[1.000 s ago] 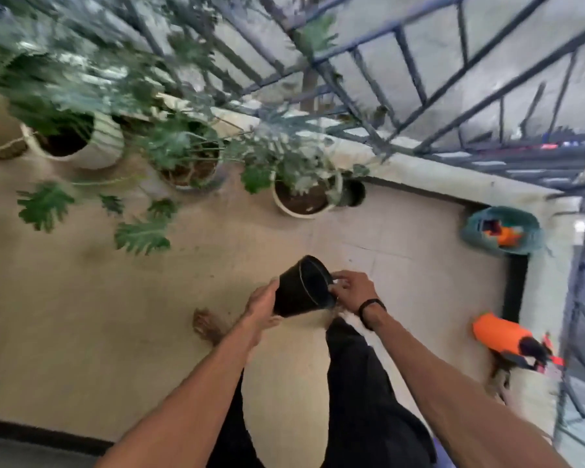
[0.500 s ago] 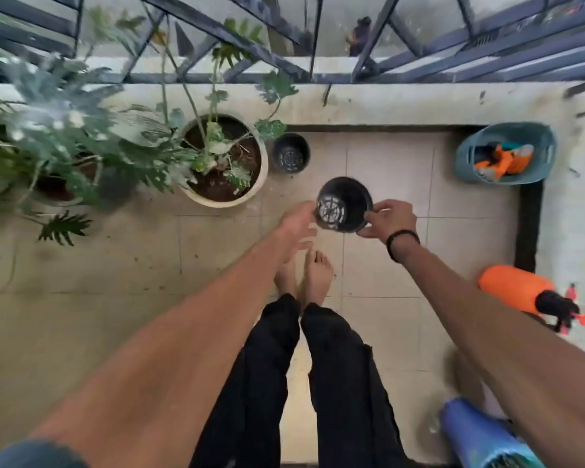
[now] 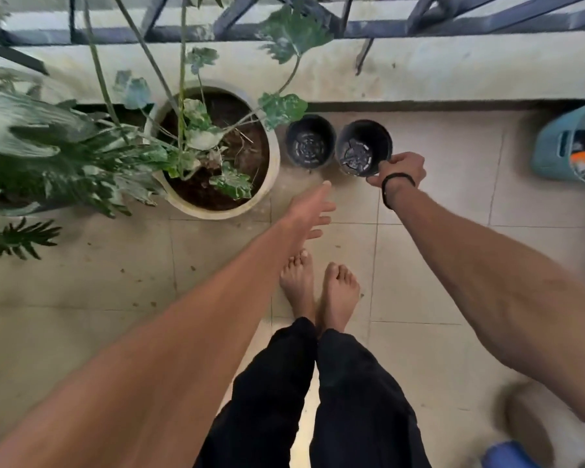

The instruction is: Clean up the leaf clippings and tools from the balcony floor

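Observation:
An empty black plastic pot point(image 3: 362, 143) stands low by the balcony wall, and my right hand point(image 3: 401, 168) grips its near rim. A second black pot point(image 3: 309, 143) of the same kind sits on the tiled floor just left of it, almost touching. My left hand point(image 3: 313, 209) hovers with straight fingers below and between the two pots, holding nothing. Small bits of leaf litter point(image 3: 142, 303) speckle the tiles at the left.
A large white pot with soil and a leafy plant point(image 3: 213, 153) stands left of the black pots, with more foliage point(image 3: 44, 157) beyond it. A teal basket point(image 3: 554, 146) holding orange things sits at the right wall. My bare feet point(image 3: 318, 292) stand mid-floor. A blue object point(image 3: 507, 456) lies bottom right.
My right hand has carried the black pot down and forward, next to the other black pot by the wall. My left hand has let go of it and opened.

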The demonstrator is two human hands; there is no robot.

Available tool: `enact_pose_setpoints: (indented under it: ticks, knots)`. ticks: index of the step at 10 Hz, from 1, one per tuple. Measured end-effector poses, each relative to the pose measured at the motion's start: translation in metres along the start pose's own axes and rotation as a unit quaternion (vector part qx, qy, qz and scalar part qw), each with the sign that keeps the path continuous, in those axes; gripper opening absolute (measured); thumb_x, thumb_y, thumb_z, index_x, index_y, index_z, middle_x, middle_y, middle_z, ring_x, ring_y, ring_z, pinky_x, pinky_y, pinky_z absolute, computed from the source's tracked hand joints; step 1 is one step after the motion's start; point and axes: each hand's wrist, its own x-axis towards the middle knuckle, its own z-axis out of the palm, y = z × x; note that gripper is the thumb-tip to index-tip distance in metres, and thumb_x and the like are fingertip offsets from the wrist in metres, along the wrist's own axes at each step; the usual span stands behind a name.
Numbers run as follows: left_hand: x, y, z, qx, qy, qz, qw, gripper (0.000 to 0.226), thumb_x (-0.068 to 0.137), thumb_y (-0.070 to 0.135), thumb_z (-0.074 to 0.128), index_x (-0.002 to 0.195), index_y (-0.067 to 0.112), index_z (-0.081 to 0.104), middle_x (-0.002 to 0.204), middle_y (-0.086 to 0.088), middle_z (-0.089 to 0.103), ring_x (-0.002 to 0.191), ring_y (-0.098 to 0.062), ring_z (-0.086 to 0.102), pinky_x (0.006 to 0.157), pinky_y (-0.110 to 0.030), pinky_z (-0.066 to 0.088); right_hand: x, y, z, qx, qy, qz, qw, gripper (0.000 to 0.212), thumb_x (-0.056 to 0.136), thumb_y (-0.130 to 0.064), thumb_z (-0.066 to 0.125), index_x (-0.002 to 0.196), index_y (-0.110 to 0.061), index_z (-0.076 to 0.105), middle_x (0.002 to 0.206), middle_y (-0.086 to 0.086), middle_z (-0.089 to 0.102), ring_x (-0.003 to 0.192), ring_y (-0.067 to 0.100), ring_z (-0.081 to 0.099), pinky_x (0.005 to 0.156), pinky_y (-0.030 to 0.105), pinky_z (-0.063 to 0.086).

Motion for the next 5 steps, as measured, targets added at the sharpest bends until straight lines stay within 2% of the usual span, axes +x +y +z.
enact_pose_setpoints:
  ticks: [1,2,3,4,5]
  knots:
    - [0.004,-0.006,-0.021,-0.004,0.001,0.001,1.000,0.049,0.106,0.049,0.041,0.148,0.025,0.048,0.139,0.000,0.061,0.123,-0.023,0.059,0.099,-0.039,0.045,0.008,0.002,0.010,-0.004,0.011,0.003,1.000,0.034,0.065,0.009,0.082,0.080,-0.015,0.063,0.073,0.003,0.062,0.072,0.033,0.072,0.068,0.051,0.064]
    - [0.003,-0.012,-0.034,-0.006,0.002,-0.003,1.000,0.047,0.107,0.049,0.039,0.145,0.025,0.052,0.140,0.000,0.060,0.125,-0.023,0.058,0.099,-0.039,0.044,0.007,-0.002,0.012,0.000,0.029,-0.003,1.000,0.032,0.068,0.008,0.081,0.085,-0.014,0.065,0.089,0.008,0.066,0.079,0.036,0.073,0.070,0.049,0.064]
    - [-0.002,-0.013,-0.041,-0.009,0.001,-0.006,1.000,0.049,0.106,0.050,0.039,0.146,0.025,0.051,0.140,-0.001,0.060,0.125,-0.023,0.057,0.101,-0.040,0.044,0.010,-0.006,0.011,0.005,0.025,0.002,1.000,0.034,0.069,0.004,0.083,0.095,-0.013,0.069,0.101,0.008,0.067,0.087,0.030,0.072,0.077,0.041,0.063]
    - [-0.014,-0.016,-0.044,-0.004,0.002,-0.004,1.000,0.049,0.106,0.050,0.040,0.147,0.024,0.050,0.141,-0.002,0.059,0.127,-0.024,0.056,0.103,-0.042,0.043,0.008,-0.009,0.005,0.016,-0.010,0.038,0.999,0.049,0.071,-0.002,0.081,0.117,-0.009,0.068,0.118,0.007,0.067,0.095,0.024,0.069,0.085,0.035,0.061]
    - [-0.027,-0.011,-0.046,-0.024,0.023,0.009,0.999,0.050,0.105,0.052,0.041,0.143,0.023,0.054,0.137,-0.004,0.062,0.124,-0.025,0.057,0.103,-0.042,0.044,-0.005,-0.005,-0.005,0.013,-0.021,0.028,0.999,0.055,0.083,-0.005,0.073,0.136,-0.007,0.057,0.127,0.014,0.061,0.080,0.028,0.071,0.071,0.036,0.063]
